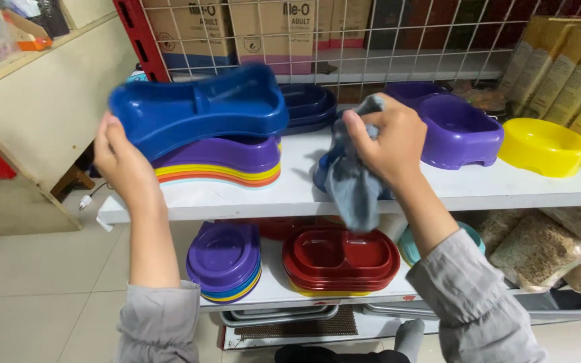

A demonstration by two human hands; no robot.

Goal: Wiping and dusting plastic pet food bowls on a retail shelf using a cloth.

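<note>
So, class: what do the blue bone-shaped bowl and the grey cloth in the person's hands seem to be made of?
Blue bone-shaped bowl: probably moulded plastic, glossy, with uniform colour and soft highlights along its rim. Grey cloth: soft woven or knitted fabric, matt, hanging in limp folds from the right hand.

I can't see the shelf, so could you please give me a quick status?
Left hand holds blue bone-shaped bowl above bowl stack. Right hand grips grey cloth.

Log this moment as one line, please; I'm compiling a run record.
left hand: holds blue bone-shaped bowl | right hand: grips grey cloth | white shelf
</note>
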